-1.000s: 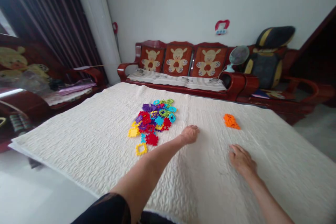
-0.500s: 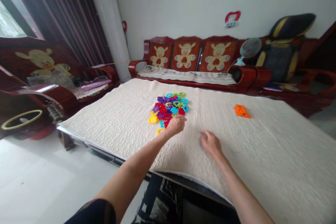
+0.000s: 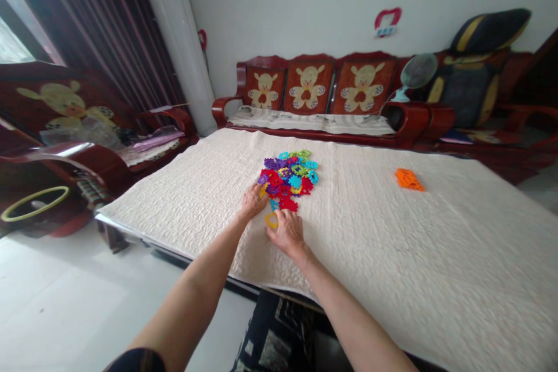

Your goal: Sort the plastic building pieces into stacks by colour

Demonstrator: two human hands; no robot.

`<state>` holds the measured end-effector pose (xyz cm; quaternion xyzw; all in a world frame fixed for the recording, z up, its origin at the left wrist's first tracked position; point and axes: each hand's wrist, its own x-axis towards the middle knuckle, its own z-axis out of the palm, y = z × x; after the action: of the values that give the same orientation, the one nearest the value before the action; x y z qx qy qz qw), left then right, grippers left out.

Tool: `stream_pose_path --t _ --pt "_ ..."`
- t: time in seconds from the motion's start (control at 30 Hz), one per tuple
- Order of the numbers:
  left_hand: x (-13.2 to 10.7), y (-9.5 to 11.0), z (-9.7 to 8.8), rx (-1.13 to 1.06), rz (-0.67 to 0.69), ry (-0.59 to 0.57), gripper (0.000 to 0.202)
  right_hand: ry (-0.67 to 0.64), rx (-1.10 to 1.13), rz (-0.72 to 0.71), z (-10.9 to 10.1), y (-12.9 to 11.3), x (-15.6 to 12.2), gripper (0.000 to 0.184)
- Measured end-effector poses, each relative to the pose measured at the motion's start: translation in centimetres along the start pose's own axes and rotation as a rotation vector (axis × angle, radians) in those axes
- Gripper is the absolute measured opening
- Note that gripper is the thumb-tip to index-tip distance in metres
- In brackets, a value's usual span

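Observation:
A pile of colourful interlocking foam-like puzzle pieces (image 3: 294,177) in red, purple, blue, green and yellow lies on the cream quilted cover (image 3: 357,221). At the pile's near left side, my left hand (image 3: 254,200) has its fingers closed on a yellow puzzle piece (image 3: 264,190), which they partly hide. My right hand (image 3: 288,232) is by the pile's near edge, thumb and fingers on a yellow frame-shaped piece (image 3: 271,221). Just beyond its fingertips is a red piece (image 3: 288,204). Off to the right sits a small group of orange pieces (image 3: 410,179).
The quilted cover lies over a low table whose near edge is in front of my legs. Behind it stands a wooden sofa (image 3: 309,84) with bear cushions, and a small fan (image 3: 418,71). On the left are a wooden armchair (image 3: 93,157) and a yellow-rimmed bin (image 3: 37,206).
My left hand has moved left to the yellow piece at the pile's side. My right hand has come left from the bare cover to the yellow frame-shaped piece. The view has shifted slightly.

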<state>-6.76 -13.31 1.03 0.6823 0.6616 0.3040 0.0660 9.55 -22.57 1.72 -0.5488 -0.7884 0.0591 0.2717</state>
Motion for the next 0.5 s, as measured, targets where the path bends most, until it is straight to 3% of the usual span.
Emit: stream_pose_path --t 0.17,0.33,0.5 --pt "0.1 0.0 0.0 -0.063 0.073 -0.066 0.043 0.001 0.031 0.017 0.5 0.5 0.7 0.044" --pt "-0.6 1.0 0.7 -0.126 -0.011 0.015 0.047 0.075 0.216 -0.081 0.7 2.5 0.1 0.05" --pt "-1.3 2.5 0.7 -0.158 -0.046 0.018 0.044 0.195 0.363 -0.121 0.9 3.8 -0.8 0.05"
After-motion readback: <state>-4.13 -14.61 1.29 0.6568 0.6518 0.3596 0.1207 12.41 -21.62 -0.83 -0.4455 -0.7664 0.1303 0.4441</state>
